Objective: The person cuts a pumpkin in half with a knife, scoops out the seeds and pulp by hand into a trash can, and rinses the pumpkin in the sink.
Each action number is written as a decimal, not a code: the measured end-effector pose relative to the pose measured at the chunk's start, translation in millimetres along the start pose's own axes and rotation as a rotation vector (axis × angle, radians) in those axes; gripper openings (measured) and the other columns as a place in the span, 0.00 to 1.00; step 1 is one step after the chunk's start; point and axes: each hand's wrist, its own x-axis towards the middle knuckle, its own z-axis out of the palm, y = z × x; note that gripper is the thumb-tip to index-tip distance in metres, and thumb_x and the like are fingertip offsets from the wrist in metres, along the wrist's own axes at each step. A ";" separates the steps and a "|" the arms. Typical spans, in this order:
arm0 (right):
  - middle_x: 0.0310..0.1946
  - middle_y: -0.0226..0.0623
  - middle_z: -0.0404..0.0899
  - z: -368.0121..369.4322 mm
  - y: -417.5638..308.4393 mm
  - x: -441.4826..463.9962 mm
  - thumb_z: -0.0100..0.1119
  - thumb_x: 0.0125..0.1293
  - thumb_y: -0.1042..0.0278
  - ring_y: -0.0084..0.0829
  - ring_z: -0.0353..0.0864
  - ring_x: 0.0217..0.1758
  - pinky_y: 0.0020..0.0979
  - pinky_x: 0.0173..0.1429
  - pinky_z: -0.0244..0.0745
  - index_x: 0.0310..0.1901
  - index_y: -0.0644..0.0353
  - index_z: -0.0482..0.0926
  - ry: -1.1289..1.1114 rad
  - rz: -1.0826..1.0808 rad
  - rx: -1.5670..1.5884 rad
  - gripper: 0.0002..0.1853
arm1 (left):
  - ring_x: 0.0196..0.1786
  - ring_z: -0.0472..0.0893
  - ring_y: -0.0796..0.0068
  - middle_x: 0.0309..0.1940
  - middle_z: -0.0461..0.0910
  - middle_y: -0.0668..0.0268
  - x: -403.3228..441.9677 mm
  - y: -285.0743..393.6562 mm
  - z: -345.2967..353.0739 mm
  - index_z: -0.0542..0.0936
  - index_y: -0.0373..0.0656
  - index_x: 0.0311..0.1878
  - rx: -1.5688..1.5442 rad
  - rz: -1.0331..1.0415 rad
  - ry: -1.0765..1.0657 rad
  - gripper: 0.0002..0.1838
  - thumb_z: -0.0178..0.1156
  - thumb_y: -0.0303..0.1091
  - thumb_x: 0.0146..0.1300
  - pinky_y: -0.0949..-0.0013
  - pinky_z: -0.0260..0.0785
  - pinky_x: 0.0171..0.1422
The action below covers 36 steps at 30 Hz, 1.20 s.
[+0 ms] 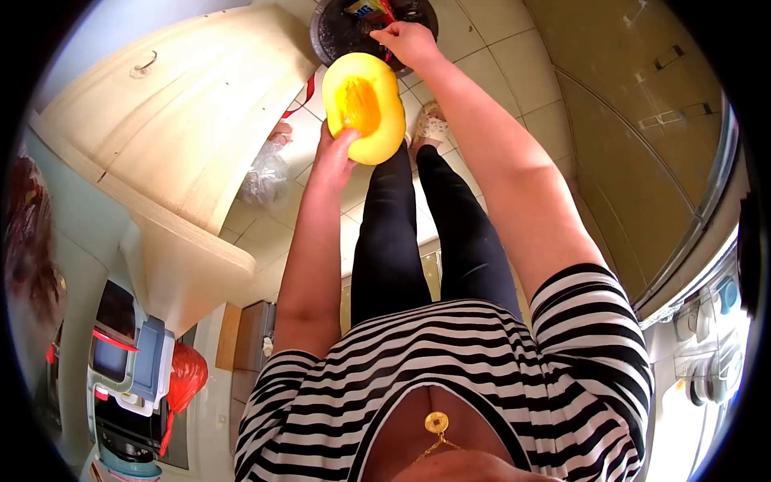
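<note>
A halved pumpkin [387,112] with a bright yellow cut face and a stringy orange hollow is held in my left hand [331,157]. My left thumb lies over its lower rim, while the other fingers are hidden behind it. Beyond the pumpkin, my right hand [408,43] is over a dark round bin [328,42], fingers drawn together in a pinch. Whatever the pinch may hold is too small to make out. Inside the bin is a colourful wrapper [371,10] with yellow and red on it.
A pale wooden board or door [185,104] with a hook stands at the left. Near it on the tiled floor [514,68] lies a clear plastic bag [267,173]. Glossy brown cabinets [626,153] run along the right. A red plastic bag [187,376] hangs at lower left.
</note>
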 end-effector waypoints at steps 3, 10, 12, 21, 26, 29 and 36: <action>0.32 0.36 0.84 -10.6 -11.1 -26.1 0.63 0.58 0.57 0.32 0.83 0.35 0.31 0.44 0.76 0.37 0.56 0.84 0.137 -0.062 0.324 0.12 | 0.59 0.72 0.62 0.57 0.67 0.59 -4.9 1.9 2.7 0.52 0.45 0.68 -0.004 0.051 0.003 0.38 0.57 0.23 0.54 0.58 0.71 0.58; 0.33 0.38 0.82 -6.9 -52.5 -97.7 0.52 0.64 0.60 0.26 0.82 0.35 0.28 0.44 0.76 0.43 0.59 0.82 -0.460 0.282 0.855 0.14 | 0.59 0.71 0.67 0.58 0.67 0.59 -6.0 8.7 15.4 0.53 0.44 0.66 0.121 0.241 0.030 0.38 0.59 0.20 0.54 0.65 0.68 0.61; 0.37 0.43 0.82 -2.8 -52.5 -92.8 0.48 0.62 0.58 0.38 0.82 0.40 0.33 0.50 0.75 0.43 0.56 0.83 -0.601 0.048 0.343 0.16 | 0.60 0.70 0.67 0.59 0.66 0.59 -9.5 12.3 23.6 0.52 0.43 0.67 0.212 0.266 0.044 0.39 0.61 0.21 0.54 0.66 0.66 0.62; 0.40 0.42 0.83 8.1 -59.8 -108.0 0.53 0.62 0.58 0.38 0.82 0.43 0.34 0.52 0.74 0.44 0.55 0.83 -0.276 0.329 0.474 0.15 | 0.57 0.72 0.69 0.55 0.67 0.56 -8.4 8.0 49.2 0.49 0.42 0.65 0.350 0.300 0.178 0.42 0.63 0.22 0.50 0.68 0.65 0.62; 0.37 0.38 0.81 19.1 -48.6 -105.5 0.58 0.63 0.65 0.26 0.81 0.38 0.27 0.46 0.77 0.44 0.66 0.80 -0.405 0.520 0.996 0.13 | 0.60 0.69 0.68 0.58 0.64 0.57 -12.3 15.0 51.4 0.47 0.41 0.67 0.361 0.205 0.197 0.43 0.61 0.21 0.52 0.68 0.64 0.64; 0.36 0.36 0.79 30.9 -34.9 -101.2 0.57 0.64 0.65 0.27 0.79 0.36 0.28 0.46 0.77 0.44 0.66 0.77 -0.452 0.590 1.288 0.13 | 0.56 0.72 0.69 0.55 0.67 0.56 -5.7 8.8 45.3 0.49 0.40 0.65 0.398 0.297 0.204 0.41 0.62 0.21 0.51 0.69 0.66 0.61; 0.29 0.30 0.74 15.7 -34.9 -95.1 0.54 0.64 0.62 0.25 0.75 0.32 0.30 0.39 0.76 0.35 0.57 0.74 -0.523 0.732 1.413 0.08 | 0.57 0.72 0.69 0.56 0.68 0.56 -3.8 13.8 44.3 0.51 0.39 0.66 0.555 0.370 0.190 0.40 0.62 0.23 0.52 0.68 0.66 0.62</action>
